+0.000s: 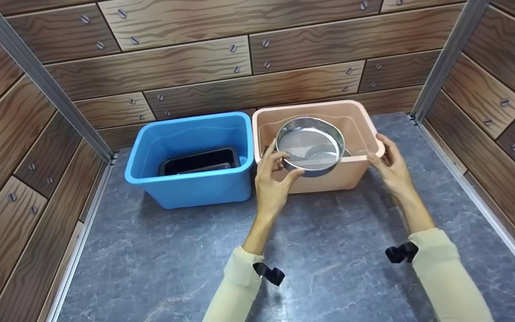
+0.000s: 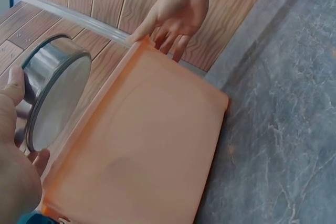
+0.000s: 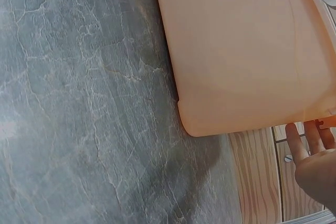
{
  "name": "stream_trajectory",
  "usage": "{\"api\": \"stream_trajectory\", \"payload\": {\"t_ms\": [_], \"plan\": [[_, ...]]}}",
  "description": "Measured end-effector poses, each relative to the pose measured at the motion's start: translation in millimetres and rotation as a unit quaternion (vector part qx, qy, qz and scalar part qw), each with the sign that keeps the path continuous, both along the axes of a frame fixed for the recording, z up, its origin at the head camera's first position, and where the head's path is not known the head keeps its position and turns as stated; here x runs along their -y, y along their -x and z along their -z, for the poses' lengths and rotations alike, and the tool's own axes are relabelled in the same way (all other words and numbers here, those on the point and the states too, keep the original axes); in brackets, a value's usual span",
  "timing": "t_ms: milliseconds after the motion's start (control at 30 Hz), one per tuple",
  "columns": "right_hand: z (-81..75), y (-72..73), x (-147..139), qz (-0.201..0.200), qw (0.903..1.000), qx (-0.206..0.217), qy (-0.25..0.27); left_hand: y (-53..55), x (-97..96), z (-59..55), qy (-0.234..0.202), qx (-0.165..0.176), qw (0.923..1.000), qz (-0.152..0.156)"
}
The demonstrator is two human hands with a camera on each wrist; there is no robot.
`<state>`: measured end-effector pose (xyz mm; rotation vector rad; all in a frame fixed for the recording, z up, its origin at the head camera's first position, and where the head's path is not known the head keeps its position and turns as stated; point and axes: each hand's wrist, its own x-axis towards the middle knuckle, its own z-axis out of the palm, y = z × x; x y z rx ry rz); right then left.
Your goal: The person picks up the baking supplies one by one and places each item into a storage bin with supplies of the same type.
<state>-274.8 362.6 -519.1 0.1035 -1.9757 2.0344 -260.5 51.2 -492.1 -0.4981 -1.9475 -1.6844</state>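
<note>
A round metal sieve (image 1: 304, 141) with a fine mesh bottom is held over the front rim of the pink bin (image 1: 324, 179). My left hand (image 1: 272, 181) grips its side wall, thumb at the near edge and fingers at the left. The left wrist view shows the sieve (image 2: 62, 95) tilted, its mesh facing the bin's outer wall side. My right hand (image 1: 392, 167) holds the bin's rim at the front right corner, thumb on top. Through the mesh a curved, shiny shape shows inside the bin; most of the bin's inside is hidden by the sieve.
Directly left of the pink bin stands a blue bin (image 1: 206, 190) with black trays (image 1: 210, 156) in it. Both bins sit on a grey marbled tabletop (image 1: 186, 259). Wood-patterned walls (image 1: 195, 58) enclose the back and sides, with metal posts (image 1: 449, 53) at the corners.
</note>
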Motion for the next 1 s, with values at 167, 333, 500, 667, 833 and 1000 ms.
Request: {"api": "stream_trajectory", "payload": {"t_ms": [167,333,500,667,833,1000], "plan": [[0.7,-1.0,-0.1,0.004,0.9999,0.009,-0.011,4.4,1.8,-2.7,-0.004,0.006,0.9994,-0.033],[1.1,-0.5,-1.1,0.007,0.9998,0.008,-0.015,10.7,2.5,-6.7,-0.005,0.004,0.9989,-0.047],[-0.1,0.3,-1.3,0.005,0.9999,0.007,-0.014,19.6,3.4,-11.3,0.000,0.006,0.9975,-0.071],[0.5,0.3,-0.7,0.003,0.9999,0.007,-0.007,28.4,6.3,-12.6,0.019,0.015,0.9930,-0.115],[0.6,-0.5,-0.5,0.001,1.0000,0.001,-0.003,31.4,8.9,-13.4,0.028,0.027,0.9907,-0.131],[0.3,-0.7,0.2,-0.002,1.0000,0.000,0.001,31.4,8.8,-14.0,0.036,0.033,0.9899,-0.133]]}}
